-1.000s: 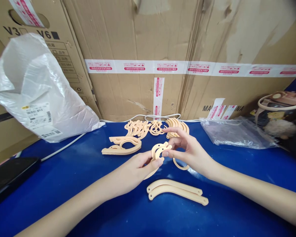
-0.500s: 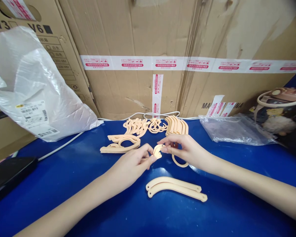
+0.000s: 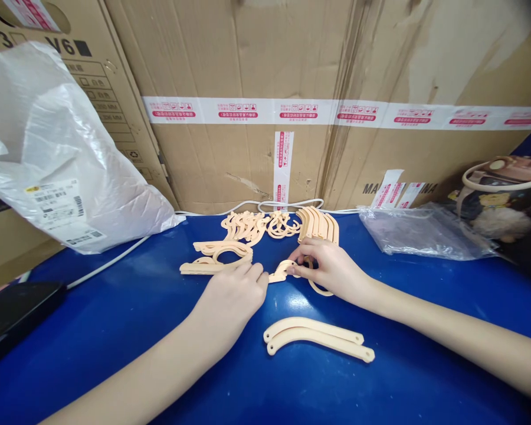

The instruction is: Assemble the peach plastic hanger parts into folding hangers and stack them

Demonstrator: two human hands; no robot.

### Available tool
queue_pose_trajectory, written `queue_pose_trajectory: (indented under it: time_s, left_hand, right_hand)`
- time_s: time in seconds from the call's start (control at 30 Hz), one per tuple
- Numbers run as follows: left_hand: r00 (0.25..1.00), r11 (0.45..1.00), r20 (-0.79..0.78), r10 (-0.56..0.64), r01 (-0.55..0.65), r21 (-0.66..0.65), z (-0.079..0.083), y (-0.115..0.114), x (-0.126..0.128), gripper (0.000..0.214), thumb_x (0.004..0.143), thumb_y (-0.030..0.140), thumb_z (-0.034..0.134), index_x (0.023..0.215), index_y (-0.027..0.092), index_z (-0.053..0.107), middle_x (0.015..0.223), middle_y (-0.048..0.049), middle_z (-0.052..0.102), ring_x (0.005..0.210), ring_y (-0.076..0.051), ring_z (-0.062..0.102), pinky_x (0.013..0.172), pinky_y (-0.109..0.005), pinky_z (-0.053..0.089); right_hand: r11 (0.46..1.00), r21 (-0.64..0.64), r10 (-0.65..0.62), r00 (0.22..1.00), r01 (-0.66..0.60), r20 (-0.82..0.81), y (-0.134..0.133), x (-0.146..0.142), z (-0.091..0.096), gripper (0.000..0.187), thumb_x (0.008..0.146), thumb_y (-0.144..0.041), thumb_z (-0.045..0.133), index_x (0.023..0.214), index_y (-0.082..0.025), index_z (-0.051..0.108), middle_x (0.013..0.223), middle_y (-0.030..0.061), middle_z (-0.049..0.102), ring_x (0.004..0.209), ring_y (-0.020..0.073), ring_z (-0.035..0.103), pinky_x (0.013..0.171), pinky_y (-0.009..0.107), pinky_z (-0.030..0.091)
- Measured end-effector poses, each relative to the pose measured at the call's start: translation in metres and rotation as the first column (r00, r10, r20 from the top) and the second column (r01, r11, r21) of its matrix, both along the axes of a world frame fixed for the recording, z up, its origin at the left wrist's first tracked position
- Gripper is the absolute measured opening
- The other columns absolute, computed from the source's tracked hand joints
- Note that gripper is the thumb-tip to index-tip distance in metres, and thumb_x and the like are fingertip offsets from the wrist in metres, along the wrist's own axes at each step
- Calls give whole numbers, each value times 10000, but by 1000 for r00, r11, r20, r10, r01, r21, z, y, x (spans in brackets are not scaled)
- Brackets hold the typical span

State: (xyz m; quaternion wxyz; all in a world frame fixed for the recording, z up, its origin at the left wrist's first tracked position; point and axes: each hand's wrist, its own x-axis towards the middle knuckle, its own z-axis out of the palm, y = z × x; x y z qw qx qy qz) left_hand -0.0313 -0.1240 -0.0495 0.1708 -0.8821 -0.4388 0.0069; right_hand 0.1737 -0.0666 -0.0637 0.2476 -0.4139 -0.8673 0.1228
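Both my hands are closed at a small beige hanger hook piece [image 3: 281,270] over the table's middle. My left hand [image 3: 239,292] is turned knuckles up, its fingertips closed at the piece's left end and partly hidden. On the right end, my right hand [image 3: 325,265] pinches between thumb and fingers. A beige curved loop [image 3: 321,289] shows under the right hand; whether it joins the held piece is hidden. Nearer to me lie two long curved hanger arms [image 3: 318,339], side by side with holes in their ends.
Behind the hands lie several S-shaped beige pieces [image 3: 243,226], looped hooks [image 3: 283,224] and a row of hanger arms [image 3: 318,224]. Assembled-looking hanger parts [image 3: 216,260] sit left. Around them are a white bag [image 3: 71,159], a clear bag [image 3: 420,230], a black device [image 3: 20,313] and cardboard boxes [image 3: 243,159].
My left hand has rolled over, from a visible thumb-and-finger pinch to knuckles up. The held piece has turned and sits flatter. My right hand has shifted slightly left.
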Motion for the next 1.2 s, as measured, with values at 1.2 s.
queue_pose_trajectory:
  time_s: [1.2]
  left_hand:
    - [944, 987, 322, -65, 109, -121, 18, -5, 6, 185, 858, 101, 448, 928, 178, 601, 850, -16, 602, 699, -167, 588, 563, -260, 402]
  right_hand:
    - [994, 104, 13, 986, -31, 165, -20, 40, 12, 192, 954, -265, 460, 1029, -216, 630, 999, 41, 690, 870, 182, 648, 720, 288, 465]
